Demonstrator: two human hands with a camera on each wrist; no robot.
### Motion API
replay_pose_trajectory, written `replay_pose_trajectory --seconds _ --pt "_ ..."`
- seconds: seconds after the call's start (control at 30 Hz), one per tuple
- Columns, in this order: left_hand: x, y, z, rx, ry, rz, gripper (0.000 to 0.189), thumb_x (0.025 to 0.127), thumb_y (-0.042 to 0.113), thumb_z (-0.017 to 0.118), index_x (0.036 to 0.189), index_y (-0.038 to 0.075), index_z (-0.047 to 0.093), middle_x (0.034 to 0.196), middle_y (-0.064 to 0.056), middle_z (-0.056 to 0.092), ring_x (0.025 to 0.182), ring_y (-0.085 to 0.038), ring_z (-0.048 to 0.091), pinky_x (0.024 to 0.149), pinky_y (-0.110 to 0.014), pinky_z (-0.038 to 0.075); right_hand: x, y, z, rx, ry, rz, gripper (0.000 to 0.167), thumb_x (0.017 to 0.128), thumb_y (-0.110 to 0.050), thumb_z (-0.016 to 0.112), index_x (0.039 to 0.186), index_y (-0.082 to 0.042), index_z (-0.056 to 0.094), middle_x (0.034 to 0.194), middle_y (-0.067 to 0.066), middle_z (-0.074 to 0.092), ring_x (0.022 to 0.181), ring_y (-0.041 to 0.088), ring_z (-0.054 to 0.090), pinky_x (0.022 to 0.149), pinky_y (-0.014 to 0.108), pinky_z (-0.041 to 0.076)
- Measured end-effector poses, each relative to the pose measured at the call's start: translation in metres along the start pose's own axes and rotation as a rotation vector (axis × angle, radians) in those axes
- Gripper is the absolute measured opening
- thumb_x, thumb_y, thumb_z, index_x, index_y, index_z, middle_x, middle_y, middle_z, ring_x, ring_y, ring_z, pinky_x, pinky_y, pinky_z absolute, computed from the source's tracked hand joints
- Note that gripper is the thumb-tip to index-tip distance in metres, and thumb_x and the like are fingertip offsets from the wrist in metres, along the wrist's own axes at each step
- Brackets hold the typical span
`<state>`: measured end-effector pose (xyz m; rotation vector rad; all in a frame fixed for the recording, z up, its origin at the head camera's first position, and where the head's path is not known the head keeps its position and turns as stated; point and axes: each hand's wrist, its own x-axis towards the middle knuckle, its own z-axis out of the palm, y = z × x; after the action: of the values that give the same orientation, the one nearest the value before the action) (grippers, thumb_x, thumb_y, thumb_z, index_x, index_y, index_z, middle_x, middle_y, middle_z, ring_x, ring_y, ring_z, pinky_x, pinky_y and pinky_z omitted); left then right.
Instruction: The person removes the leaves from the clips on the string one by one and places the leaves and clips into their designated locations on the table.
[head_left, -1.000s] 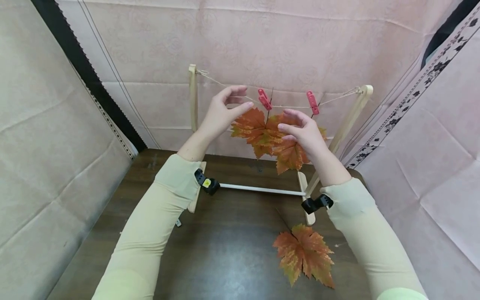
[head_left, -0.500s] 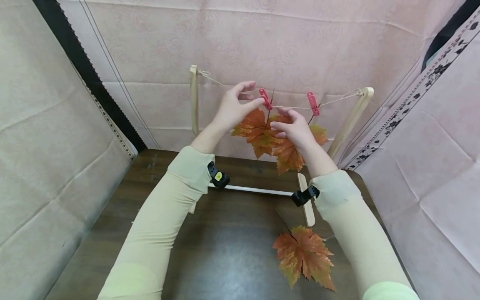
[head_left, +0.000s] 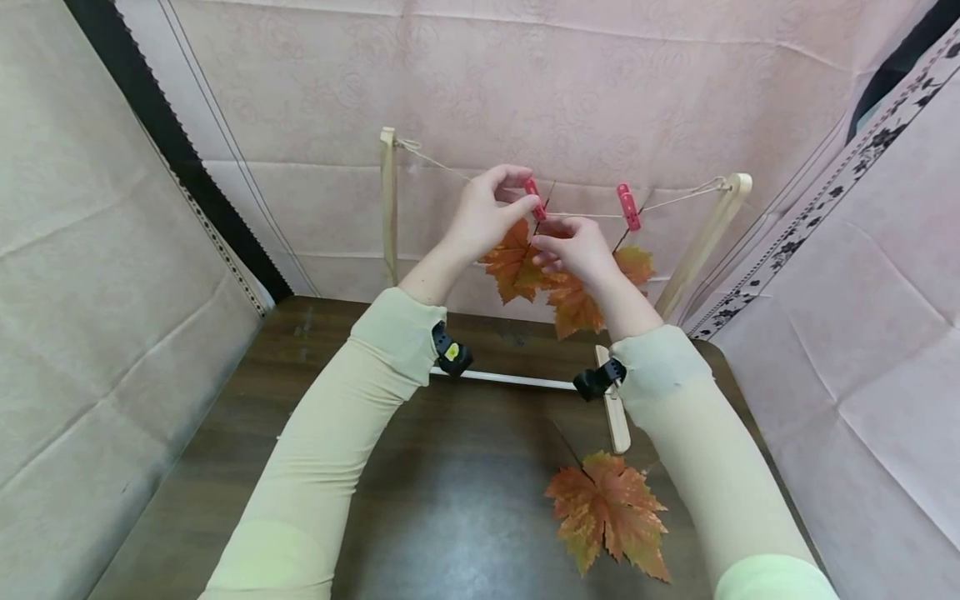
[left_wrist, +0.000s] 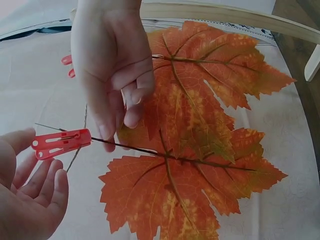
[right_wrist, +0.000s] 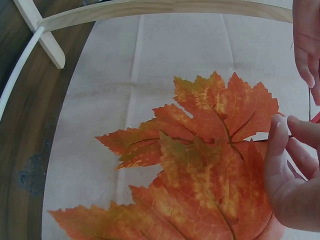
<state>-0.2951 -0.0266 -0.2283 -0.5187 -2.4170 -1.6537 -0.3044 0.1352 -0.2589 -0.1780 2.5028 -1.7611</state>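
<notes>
A red clothespin [left_wrist: 62,142] sits on the thin string [head_left: 592,217] with a leaf stem running through it. My left hand [head_left: 487,212] pinches that clothespin between thumb and fingers. Just below it, my right hand [head_left: 581,250] pinches the dark stem between thumb and forefinger. From this stem hangs an orange maple leaf [left_wrist: 155,185]. A second red clothespin [head_left: 628,207], farther right on the string, bears another orange maple leaf [head_left: 577,308], partly hidden by my right hand. The two hanging leaves overlap.
Two wooden posts, the left post [head_left: 388,208] and the right post [head_left: 705,242], carry the string. A white rod [head_left: 517,380] joins their feet. A third maple leaf [head_left: 607,512] lies on the dark wooden table [head_left: 420,500]. Pale cloth [head_left: 300,83] hangs behind.
Both hands have moved inward to the left clothespin. My left hand has taken hold of it, and my right hand has come to its stem. The left hanging leaf has tilted slightly.
</notes>
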Motion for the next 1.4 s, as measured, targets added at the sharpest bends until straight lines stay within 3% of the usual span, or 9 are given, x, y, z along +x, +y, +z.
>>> replay_pose_trajectory --seconds 0.13,0.33,0.77,1.0,1.2,1.4 --pt "-0.0009 0.0007 0.0009 -0.004 0.020 0.007 0.038 0.090 0.019 0.062 0.126 0.009 0.055 0.117 -0.006 0.063 0.103 -0.017 0.060 0.087 -0.022 0.051 0.0011 -0.0006 0.0027 0.009 0.021 0.001 0.036 0.092 -0.016 0.059 0.124 0.001 0.057 0.117 0.018 0.060 0.057 0.005 0.061 0.058 0.017 0.053" --pt "-0.0020 0.0005 0.0005 0.012 0.025 0.005 0.036 0.088 0.019 0.065 0.122 0.007 0.059 0.113 -0.008 0.066 0.099 -0.017 0.062 0.086 -0.022 0.052 0.0021 0.0017 0.0030 0.023 0.051 0.003 0.030 0.091 -0.015 0.060 0.113 0.006 0.061 0.098 0.006 0.065 0.053 0.004 0.060 0.054 0.016 0.052" --pt "-0.0028 -0.0029 -0.0009 0.003 0.062 0.038 0.029 0.087 0.019 0.065 0.114 0.006 0.065 0.105 -0.009 0.069 0.091 -0.015 0.063 0.070 -0.019 0.050 -0.0014 0.0014 0.0040 -0.032 0.040 -0.013 0.029 0.091 -0.016 0.061 0.111 0.005 0.063 0.109 0.010 0.061 0.058 0.004 0.061 0.056 0.017 0.053" --pt "-0.0040 -0.0042 -0.0019 -0.001 0.092 0.052 0.028 0.087 0.018 0.066 0.110 0.004 0.066 0.102 -0.010 0.069 0.090 -0.017 0.064 0.065 -0.018 0.047 -0.0040 -0.0019 0.0040 -0.047 0.036 -0.035 0.028 0.090 -0.013 0.061 0.110 0.008 0.063 0.105 0.008 0.061 0.056 0.003 0.061 0.055 0.017 0.053" --pt "-0.0021 -0.0041 -0.0024 -0.045 0.136 0.076 0.024 0.086 0.016 0.067 0.105 0.002 0.067 0.100 -0.013 0.070 0.089 -0.018 0.066 0.067 -0.018 0.048 -0.0046 -0.0028 0.0039 -0.084 0.033 -0.027 0.028 0.090 -0.013 0.062 0.110 0.006 0.064 0.111 0.014 0.061 0.053 0.003 0.061 0.052 0.017 0.053" --pt "-0.0011 -0.0017 -0.0072 -0.090 0.171 0.096 0.023 0.085 0.016 0.068 0.103 0.002 0.068 0.099 -0.012 0.070 0.087 -0.015 0.066 0.074 -0.019 0.050 -0.0057 -0.0024 0.0040 -0.136 0.038 -0.019 0.027 0.090 -0.016 0.062 0.108 0.004 0.065 0.101 0.015 0.067 0.053 0.003 0.062 0.052 0.019 0.053"
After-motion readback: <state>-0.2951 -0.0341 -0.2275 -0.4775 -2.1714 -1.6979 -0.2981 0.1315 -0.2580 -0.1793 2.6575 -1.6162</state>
